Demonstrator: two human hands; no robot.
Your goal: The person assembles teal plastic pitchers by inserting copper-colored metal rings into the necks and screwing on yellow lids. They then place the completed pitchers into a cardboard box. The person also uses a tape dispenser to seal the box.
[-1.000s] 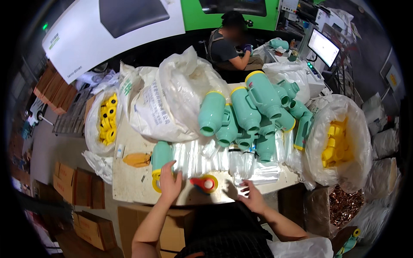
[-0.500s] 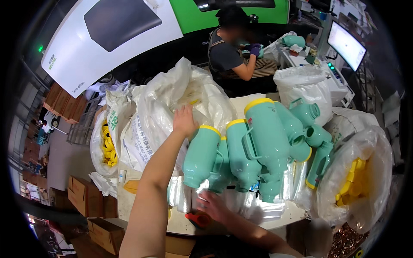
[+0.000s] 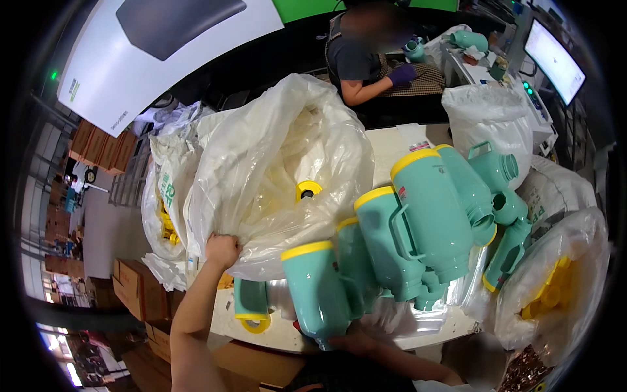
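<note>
My left hand [image 3: 222, 251] is closed on the lower edge of a large clear plastic bag [image 3: 281, 163] that bulges over the table; a yellow ring-shaped part [image 3: 307, 190] shows inside it. My right hand [image 3: 356, 340] lies low at the table's front edge, just under the neck end of a teal jug with a yellow base [image 3: 317, 294]. Its fingers are partly hidden, so its grip is unclear. Several more teal jugs [image 3: 424, 215] are stacked to the right of that one. Another teal jug [image 3: 251, 306] lies on the table beside my left forearm.
A clear bag of yellow parts [image 3: 555, 294] stands at the right, another sack [image 3: 163, 209] at the left. Across the table a person [image 3: 366, 59] with a purple glove handles a teal piece. A monitor [image 3: 555, 52] is at the back right, cardboard boxes [image 3: 130, 287] at the lower left.
My left hand has dropped from high on the plastic bag to its lower edge and gripped it. The view has moved closer over the bag and the jugs.
</note>
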